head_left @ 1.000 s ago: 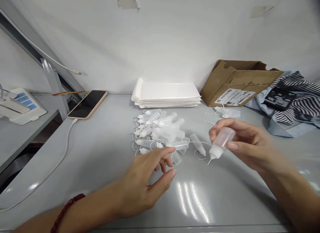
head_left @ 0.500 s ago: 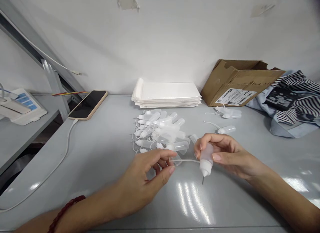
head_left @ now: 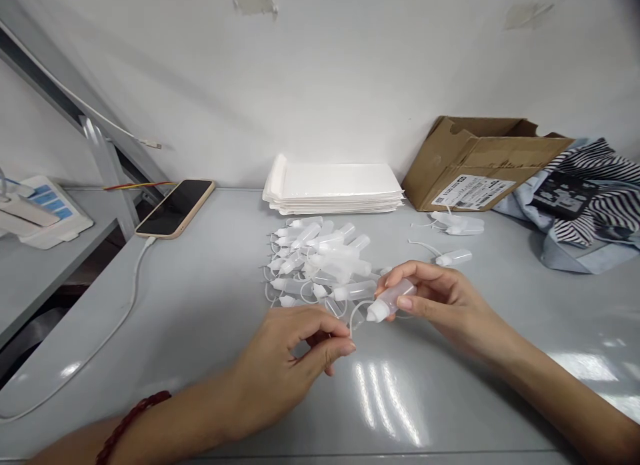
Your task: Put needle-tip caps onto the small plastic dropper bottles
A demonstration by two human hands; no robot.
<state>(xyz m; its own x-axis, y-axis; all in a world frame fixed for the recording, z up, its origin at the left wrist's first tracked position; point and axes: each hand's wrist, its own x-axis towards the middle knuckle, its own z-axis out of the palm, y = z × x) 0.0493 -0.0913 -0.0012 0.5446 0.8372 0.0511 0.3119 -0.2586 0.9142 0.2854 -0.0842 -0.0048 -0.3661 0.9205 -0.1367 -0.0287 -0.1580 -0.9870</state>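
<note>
My right hand [head_left: 440, 295] holds a small translucent bottle [head_left: 393, 300] between thumb and fingers, its white cap pointing down and to the left. A thin white strap curves from the cap down to my left hand [head_left: 310, 345], whose thumb and forefinger pinch its end. What sits at that end is hidden by the fingertips. Just behind my hands lies a pile of similar bottles [head_left: 333, 258] with white caps and straps. Several more bottles [head_left: 454, 257] lie at the right, behind my right hand.
A stack of white envelopes [head_left: 335, 185] stands by the wall, with a cardboard box [head_left: 450, 165] and striped cloth [head_left: 575, 232] to its right. On the left, a phone [head_left: 175, 208] is plugged into a white cable [head_left: 134, 292] on the grey table [head_left: 200, 278].
The bottle in my right hand has swung from pointing down to pointing left, closer to my left hand. My left fingers have closed on the strap's end.
</note>
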